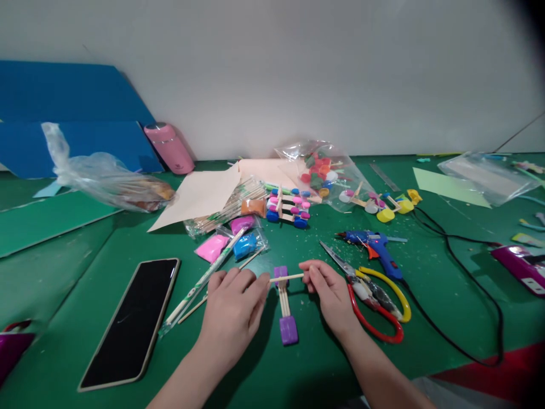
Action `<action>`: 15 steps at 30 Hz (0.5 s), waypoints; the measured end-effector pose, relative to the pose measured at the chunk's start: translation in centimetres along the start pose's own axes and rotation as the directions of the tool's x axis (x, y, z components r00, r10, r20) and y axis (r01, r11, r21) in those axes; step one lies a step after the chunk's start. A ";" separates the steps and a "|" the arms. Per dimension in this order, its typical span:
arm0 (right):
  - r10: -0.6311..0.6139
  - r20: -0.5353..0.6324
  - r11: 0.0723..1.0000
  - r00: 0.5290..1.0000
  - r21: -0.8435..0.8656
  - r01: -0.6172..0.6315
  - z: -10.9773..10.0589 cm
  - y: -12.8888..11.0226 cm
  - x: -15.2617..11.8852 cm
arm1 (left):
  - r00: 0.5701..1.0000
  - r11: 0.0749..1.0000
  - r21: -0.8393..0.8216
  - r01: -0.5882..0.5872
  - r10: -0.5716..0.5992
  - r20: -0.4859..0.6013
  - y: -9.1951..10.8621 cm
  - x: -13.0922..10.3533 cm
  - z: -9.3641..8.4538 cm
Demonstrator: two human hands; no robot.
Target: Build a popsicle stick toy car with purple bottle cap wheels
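1. You have two hands on the mat, the other hand to the right of it.
2. One phone lies near the mat's front left edge.
3. One pair of scissors.
4. One glue gun.
5. One pink bottle at the back edge.
6. Two purple blocks on the stick frame, the second block farther back.

Scissors close right, phone left

Craft workbench: green cutting mat, glue gun, scissors, bagged sticks, clay packets.
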State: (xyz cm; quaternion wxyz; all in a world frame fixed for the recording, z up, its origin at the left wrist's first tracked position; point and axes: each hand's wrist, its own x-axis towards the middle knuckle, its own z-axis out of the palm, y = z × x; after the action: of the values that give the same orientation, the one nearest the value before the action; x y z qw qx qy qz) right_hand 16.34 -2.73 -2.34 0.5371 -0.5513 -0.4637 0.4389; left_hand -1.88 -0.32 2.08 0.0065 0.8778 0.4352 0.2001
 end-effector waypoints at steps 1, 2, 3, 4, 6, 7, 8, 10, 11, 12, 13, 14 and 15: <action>-0.008 0.012 1.000 1.000 -0.018 0.008 0.0 -0.2 -0.1 | 1.000 1.000 0.003 0.001 -0.001 -0.001 0.0 0.0 0.0; -0.015 0.024 0.999 1.000 -0.035 0.016 0.0 -0.4 -0.2 | 1.000 1.000 0.008 0.001 -0.001 0.001 0.0 0.0 0.0; -0.022 0.035 0.998 0.999 -0.050 0.023 0.0 -0.5 -0.3 | 1.000 1.000 0.012 0.001 -0.001 0.003 0.1 0.0 -0.1; -0.028 0.042 0.998 0.999 -0.063 0.030 0.0 -0.6 -0.3 | 1.000 1.000 0.015 -0.001 0.001 0.007 0.1 0.1 -0.1; -0.036 0.049 0.996 0.998 -0.085 0.040 0.1 -0.8 -0.4 | 1.000 1.000 0.018 -0.004 0.004 0.012 0.1 0.1 -0.1; -0.040 0.048 0.994 0.998 -0.095 0.045 0.1 -0.8 -0.4 | 1.000 1.000 0.018 -0.005 0.005 0.012 0.1 0.1 -0.1; -0.044 0.047 0.993 0.998 -0.106 0.049 0.1 -0.8 -0.4 | 1.000 1.000 0.017 -0.006 0.006 0.011 0.1 0.1 -0.1; -0.055 0.047 0.990 0.997 -0.126 0.060 0.1 -0.8 -0.3 | 1.000 1.000 0.016 -0.007 0.006 0.007 0.0 0.1 -0.1; -0.062 0.046 0.988 0.997 -0.136 0.067 0.1 -0.8 -0.3 | 1.000 1.000 0.016 -0.005 0.005 0.008 0.0 0.1 0.0; -0.069 0.046 0.987 0.997 -0.144 0.075 0.1 -0.7 -0.2 | 1.000 1.000 0.015 -0.004 0.004 0.011 0.0 0.1 0.0; -0.076 0.045 0.985 0.996 -0.152 0.082 0.1 -0.7 -0.2 | 1.000 1.000 0.017 -0.003 0.002 0.015 0.0 0.1 0.0; -0.082 0.045 0.984 0.996 -0.158 0.089 0.1 -0.7 -0.2 | 1.000 1.000 0.018 -0.002 0.001 0.018 0.0 0.1 0.0; -0.088 0.045 0.982 0.995 -0.162 0.094 0.1 -0.7 -0.2 | 1.000 1.000 0.019 -0.002 0.001 0.020 0.0 0.1 0.0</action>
State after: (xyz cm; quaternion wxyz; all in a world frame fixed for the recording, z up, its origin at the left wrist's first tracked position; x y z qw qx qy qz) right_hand 16.21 -2.90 -1.61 0.5005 -0.5635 -0.5328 0.3847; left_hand -1.85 -0.22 2.06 0.0023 0.8802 0.4363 0.1870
